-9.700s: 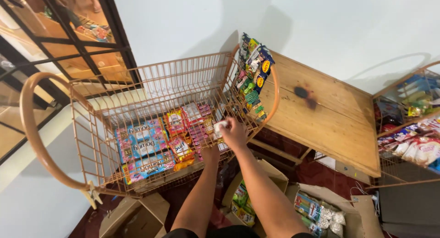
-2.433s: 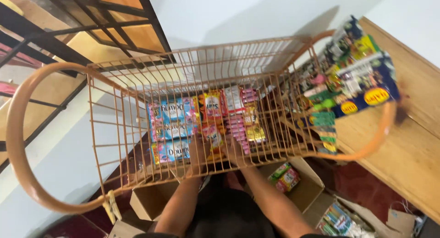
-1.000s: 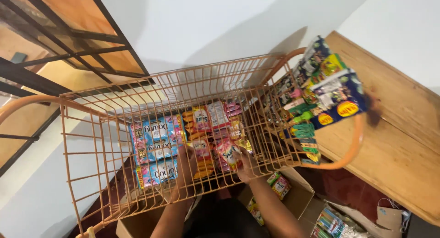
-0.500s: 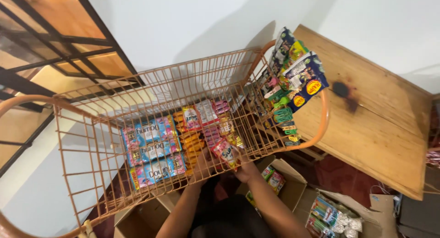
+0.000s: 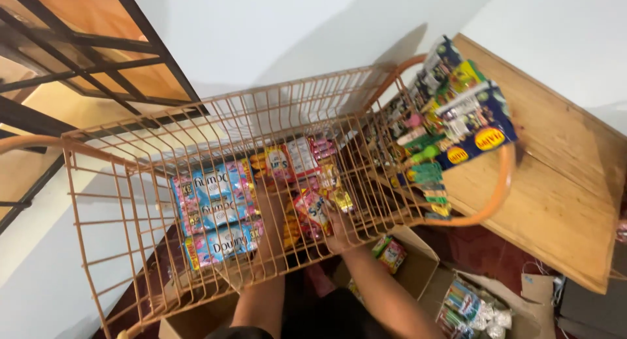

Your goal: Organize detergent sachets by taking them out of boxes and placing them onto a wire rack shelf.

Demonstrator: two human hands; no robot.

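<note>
An orange wire basket (image 5: 124, 202) holds rows of colourful sachet strips. Blue sachet packs (image 5: 212, 215) lie at its left, with red, white and yellow strips (image 5: 294, 159) in the middle. Both my arms reach up into the basket from below. My left hand (image 5: 270, 205) lies among the orange and yellow strips next to the blue packs, and its fingers are partly hidden by them. My right hand (image 5: 338, 229) grips a red and white sachet strip (image 5: 315, 208) against the basket's floor. Further sachet strips (image 5: 450, 117) hang over the basket's right rim.
A wooden table (image 5: 562, 202) stands to the right of the basket. Open cardboard boxes (image 5: 418, 274) with more packets (image 5: 467, 306) sit on the floor below. A dark window frame (image 5: 98, 51) fills the upper left against a white wall.
My right hand has moved from the basket's right side to its middle front and now holds a red and white strip. My left hand has come up among the middle strips. The view has shifted.
</note>
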